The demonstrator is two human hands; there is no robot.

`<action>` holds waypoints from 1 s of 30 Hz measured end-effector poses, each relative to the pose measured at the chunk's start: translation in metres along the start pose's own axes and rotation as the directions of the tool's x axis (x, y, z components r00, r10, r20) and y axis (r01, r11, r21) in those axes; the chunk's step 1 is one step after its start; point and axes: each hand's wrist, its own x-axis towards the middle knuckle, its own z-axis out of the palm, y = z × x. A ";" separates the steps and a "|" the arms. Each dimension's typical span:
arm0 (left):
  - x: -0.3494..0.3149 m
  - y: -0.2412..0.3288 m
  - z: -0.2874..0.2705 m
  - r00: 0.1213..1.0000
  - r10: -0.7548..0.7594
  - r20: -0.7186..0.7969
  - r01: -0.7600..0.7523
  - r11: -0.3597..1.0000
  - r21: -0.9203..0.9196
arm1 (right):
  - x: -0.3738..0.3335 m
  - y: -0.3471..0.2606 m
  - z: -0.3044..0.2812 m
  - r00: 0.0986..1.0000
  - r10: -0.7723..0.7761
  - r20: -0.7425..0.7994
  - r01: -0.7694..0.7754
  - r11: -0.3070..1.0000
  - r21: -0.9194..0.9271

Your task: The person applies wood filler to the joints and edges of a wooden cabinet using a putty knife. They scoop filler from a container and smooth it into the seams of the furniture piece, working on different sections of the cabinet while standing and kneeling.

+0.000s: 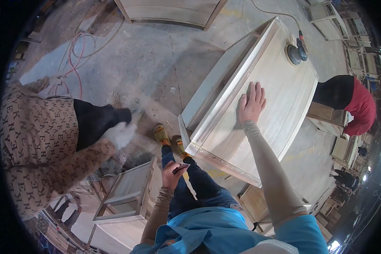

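- One cabinet takes centre stage, just ahead and to the right, its broad pale panel facing up and a recessed side facing left.
- Two bare hands in play! The right hand lies flat on that panel, fingers extended, gripping nothing.
- The left hand is curled round one small, dark, flat piece, held above the legs and apart from the cabinet; its exact kind is too small to tell.
- One round black sander sits near the panel's far end, beyond the right fingertips, taking up part of the surface, its hose running off the far side.
- Two yellowish shoes below, close to the cabinet's near corner.
- Two co-workers close by: one in a patterned top at left, a white-gloved hand blurred; one in red bending beyond the cabinet's right edge.
- One wooden frame crowds the lower left, another wooden piece stands ahead, and red hose loops across the floor at upper left.
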 end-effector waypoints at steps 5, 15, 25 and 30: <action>-0.005 -0.039 -0.007 0.998 -0.061 0.031 0.060 0.998 0.020 | -0.006 -0.008 -0.008 1.000 -0.013 -0.011 0.012 1.000 -0.018; -0.009 -0.044 -0.021 0.975 -0.208 0.082 0.224 0.894 -0.389 | 0.000 0.000 0.012 0.994 -0.088 -0.059 0.089 0.996 0.000; -0.034 -0.042 -0.039 0.989 -0.081 0.124 0.066 0.991 0.118 | -0.001 0.009 0.019 0.988 -0.098 -0.122 0.102 0.995 0.023; -0.061 -0.039 -0.039 0.994 -0.090 0.055 0.086 0.994 0.061 | 0.000 0.015 0.024 0.983 -0.102 -0.154 0.107 0.994 0.024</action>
